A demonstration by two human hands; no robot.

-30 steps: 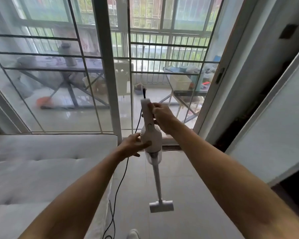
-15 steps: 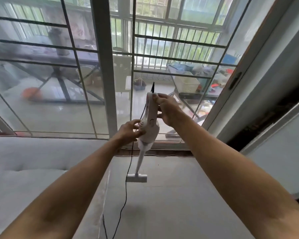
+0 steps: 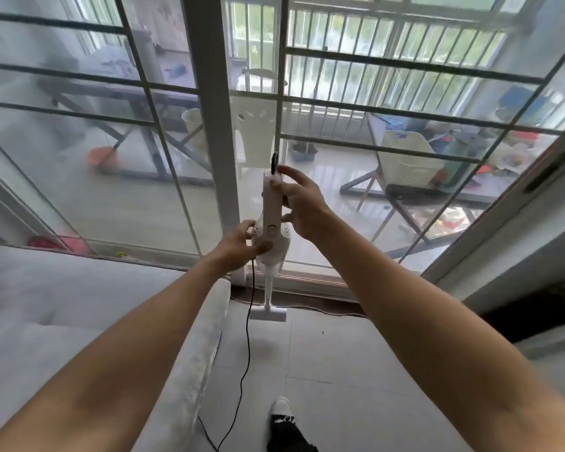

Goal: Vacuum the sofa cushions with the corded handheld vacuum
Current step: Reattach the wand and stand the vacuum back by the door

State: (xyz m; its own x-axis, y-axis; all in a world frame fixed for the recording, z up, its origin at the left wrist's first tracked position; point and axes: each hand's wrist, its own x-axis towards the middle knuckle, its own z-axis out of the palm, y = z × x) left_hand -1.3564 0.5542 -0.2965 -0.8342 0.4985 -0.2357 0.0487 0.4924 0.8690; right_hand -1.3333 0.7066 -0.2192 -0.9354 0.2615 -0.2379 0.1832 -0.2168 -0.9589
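I hold the white corded handheld vacuum (image 3: 271, 223) upright in front of me, its thin tube pointing down to a flat nozzle (image 3: 268, 313) just above the tiled floor. My right hand (image 3: 302, 205) grips the handle near its top, fingers curled round it. My left hand (image 3: 242, 244) grips the rounded motor body from the left, thumb by the switch. The black cord (image 3: 247, 350) hangs down from the body to the floor. The light grey sofa cushions (image 3: 62, 305) lie at the left, below and beside my left arm.
A glass sliding door with a white frame (image 3: 214, 132) stands right ahead, a balcony with tables and baskets behind it. The sofa's padded arm (image 3: 190, 363) runs beside the cord. My shoe (image 3: 282, 411) stands on the grey floor tiles. A wall (image 3: 519, 256) closes the right side.
The vacuum has swung from the right toward the sofa edge and its nozzle has dropped nearer the door sill. Both hands stay on it. My view has tilted up toward the door.
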